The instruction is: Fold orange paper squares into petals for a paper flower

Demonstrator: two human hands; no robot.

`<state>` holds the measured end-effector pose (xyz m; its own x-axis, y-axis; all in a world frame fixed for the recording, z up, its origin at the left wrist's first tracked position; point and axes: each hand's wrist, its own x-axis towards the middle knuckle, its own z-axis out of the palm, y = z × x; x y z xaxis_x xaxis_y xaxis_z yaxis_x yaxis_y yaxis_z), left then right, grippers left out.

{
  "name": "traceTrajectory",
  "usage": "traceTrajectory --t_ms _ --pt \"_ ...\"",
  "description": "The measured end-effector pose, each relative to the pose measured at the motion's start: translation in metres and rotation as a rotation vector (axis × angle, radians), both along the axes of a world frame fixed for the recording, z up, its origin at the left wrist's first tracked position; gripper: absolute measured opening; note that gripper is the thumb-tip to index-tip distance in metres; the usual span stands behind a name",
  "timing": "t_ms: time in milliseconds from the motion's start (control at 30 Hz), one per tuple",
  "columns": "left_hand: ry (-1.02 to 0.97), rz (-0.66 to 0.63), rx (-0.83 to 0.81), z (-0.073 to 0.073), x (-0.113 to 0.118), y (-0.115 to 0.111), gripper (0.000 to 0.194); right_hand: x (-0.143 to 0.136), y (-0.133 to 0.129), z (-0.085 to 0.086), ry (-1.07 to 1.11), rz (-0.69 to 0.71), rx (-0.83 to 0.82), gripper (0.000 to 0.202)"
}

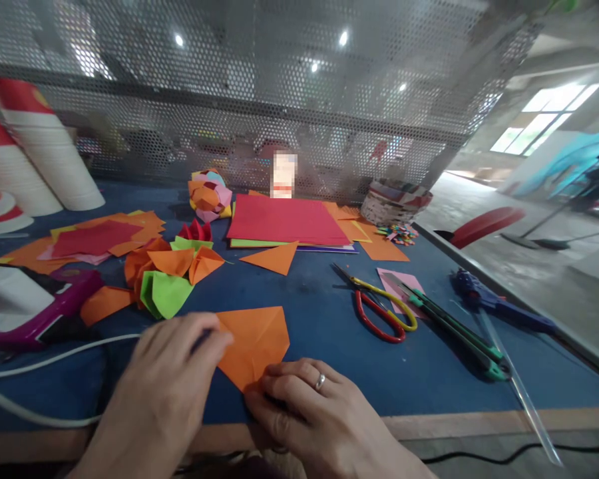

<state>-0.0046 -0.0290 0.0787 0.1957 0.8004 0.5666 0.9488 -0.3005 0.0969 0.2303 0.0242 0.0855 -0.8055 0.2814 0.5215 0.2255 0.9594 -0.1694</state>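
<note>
In the head view, the folded orange paper (257, 336) is lying on the dark blue worktop (419, 382) between the two hands, its narrow corner pointing back toward the person and its straight edge facing away. The left hand is covering its left end, so its long axis is hard to tell.

Beyond the left hand, an orange-and-green paper flower (172, 263) is sitting near the fingers, and a white cable (40, 420) is running toward the wrist. Ahead of the hands, an orange paper triangle (274, 258) is lying before a red-topped paper stack (287, 219). Right of the right hand, scissors (379, 290), a green-and-black utility knife (454, 326) and a clear rod (519, 386) are lying well apart from it.

The left hand (172, 372) is slanting in from the near left, thumb and forefinger curving slightly apart at the paper; whether they are pinching it cannot be told. The ringed right hand (314, 406) is slanting in palm down, curled fingers and thumb closing on the near corner.
</note>
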Motion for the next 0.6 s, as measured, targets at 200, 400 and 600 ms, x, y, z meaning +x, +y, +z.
traceTrajectory --t_ms 200,400,600 --pt "0.235 -0.256 0.200 -0.022 0.009 -0.027 0.045 0.006 -0.002 0.007 -0.027 0.022 -0.143 0.026" --pt "0.265 -0.305 0.241 -0.031 0.000 -0.027 0.041 0.000 0.009 0.035 -0.107 -0.088 -0.413 0.031" --pt "0.084 -0.335 0.236 -0.040 0.007 -0.023 0.042 -0.020 0.038 0.054 -0.352 -0.145 -0.407 0.005"
